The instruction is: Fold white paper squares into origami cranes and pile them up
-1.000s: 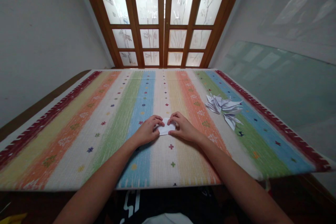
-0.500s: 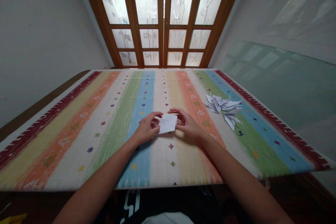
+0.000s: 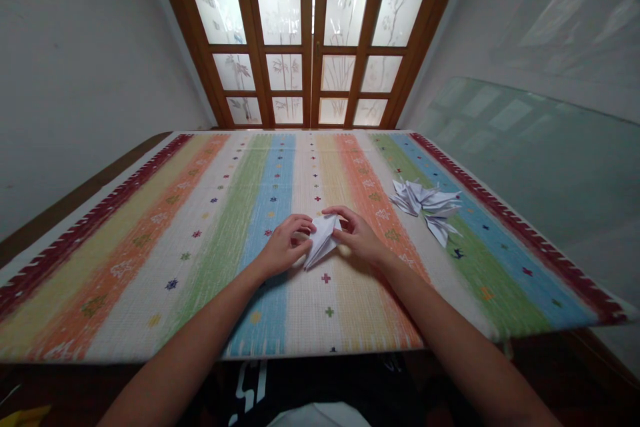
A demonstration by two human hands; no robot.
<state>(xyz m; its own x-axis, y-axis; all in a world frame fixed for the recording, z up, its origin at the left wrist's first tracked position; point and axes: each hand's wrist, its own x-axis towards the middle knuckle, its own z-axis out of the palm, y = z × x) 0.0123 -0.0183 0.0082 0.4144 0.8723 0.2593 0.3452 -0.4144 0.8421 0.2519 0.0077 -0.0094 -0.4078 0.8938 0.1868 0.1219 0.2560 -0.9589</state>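
A small white folded paper [image 3: 323, 237] is held just above the striped tablecloth in front of me. Its layers stand partly apart, with a narrow point toward my body. My right hand [image 3: 357, 235] pinches its right side, thumb on the near face and fingers behind the upper edge. At the left edge, my left hand [image 3: 287, 243] has its fingers curled and its thumb against the paper. Part of the paper is hidden behind my right thumb and fingers.
Several folded white paper pieces with pointed tips [image 3: 425, 203] lie in a cluster to the right. The striped tablecloth [image 3: 200, 280] covers the table. A glass panel [image 3: 540, 167] leans at the right wall, and wooden doors [image 3: 313, 67] stand beyond the far edge.
The paper has gone from a flat square-like shape to one turned with its layers apart and a point toward me. Both hands have shifted slightly around it.
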